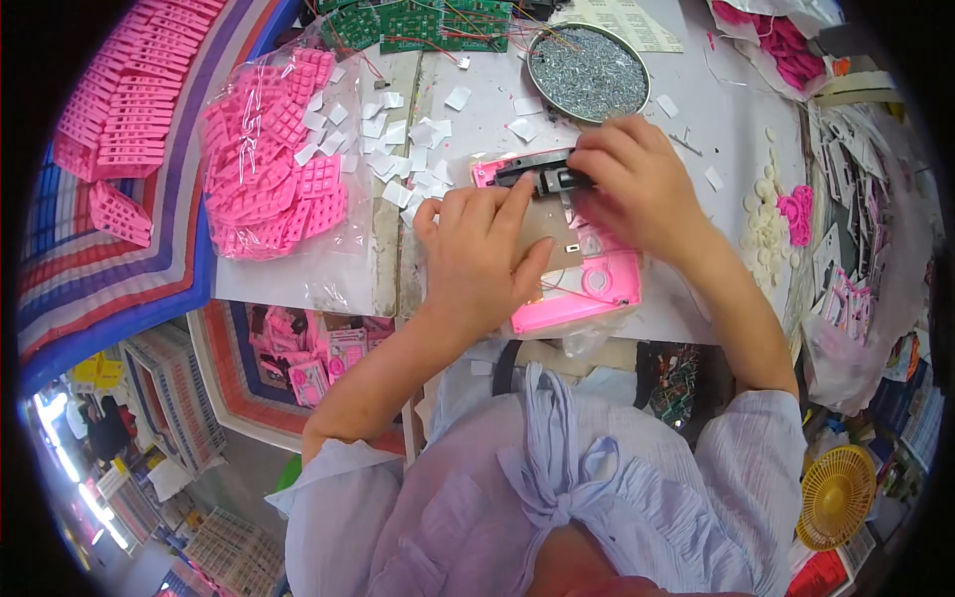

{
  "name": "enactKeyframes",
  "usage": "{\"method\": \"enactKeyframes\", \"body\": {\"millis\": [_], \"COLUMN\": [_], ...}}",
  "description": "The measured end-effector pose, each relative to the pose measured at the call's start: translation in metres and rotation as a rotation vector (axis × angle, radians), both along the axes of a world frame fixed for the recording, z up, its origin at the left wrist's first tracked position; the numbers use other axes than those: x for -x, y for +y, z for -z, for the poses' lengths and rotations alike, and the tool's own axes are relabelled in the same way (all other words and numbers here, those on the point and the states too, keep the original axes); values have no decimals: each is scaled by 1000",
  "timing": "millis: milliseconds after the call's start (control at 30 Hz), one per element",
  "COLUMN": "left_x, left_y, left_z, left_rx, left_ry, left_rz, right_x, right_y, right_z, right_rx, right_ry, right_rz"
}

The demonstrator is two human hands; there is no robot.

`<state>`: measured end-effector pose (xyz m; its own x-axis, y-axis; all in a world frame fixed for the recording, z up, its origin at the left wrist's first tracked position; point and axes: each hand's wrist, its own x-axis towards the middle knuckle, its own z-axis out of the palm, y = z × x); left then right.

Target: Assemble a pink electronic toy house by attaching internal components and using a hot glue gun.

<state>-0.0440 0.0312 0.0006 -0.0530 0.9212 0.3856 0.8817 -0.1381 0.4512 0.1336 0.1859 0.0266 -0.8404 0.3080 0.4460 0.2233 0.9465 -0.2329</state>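
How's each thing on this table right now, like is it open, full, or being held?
Pink case: open, inside facing up
Black part: held, over the case's far end
Right hand: curled on the black part
Left hand: thumb spread, touching the black part
Round dish: full of small metal pieces
Clear bag: filled with pink keypads
White squares: scattered

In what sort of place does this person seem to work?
Probably a workshop that assembles small plastic electronic goods: on the worktable lie green circuit boards, a heap of small metal pieces and many bagged pink plastic parts.
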Motion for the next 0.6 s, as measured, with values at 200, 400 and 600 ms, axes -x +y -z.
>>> {"method": "enactKeyframes", "body": {"millis": [200, 400, 600], "left_x": [-8, 24, 44], "left_y": [-3, 23, 138], "left_z": [-17, -32, -24], "left_rx": [59, 127, -51], "left_ry": [131, 80, -81], "left_rz": [-56, 112, 206], "right_x": [3, 12, -52], "right_y": [-14, -37, -40], "right_z": [1, -40, -109], "right_rx": [134, 62, 88], "right_ry": [-64, -226, 832], "right_rz": [106, 127, 96]}}
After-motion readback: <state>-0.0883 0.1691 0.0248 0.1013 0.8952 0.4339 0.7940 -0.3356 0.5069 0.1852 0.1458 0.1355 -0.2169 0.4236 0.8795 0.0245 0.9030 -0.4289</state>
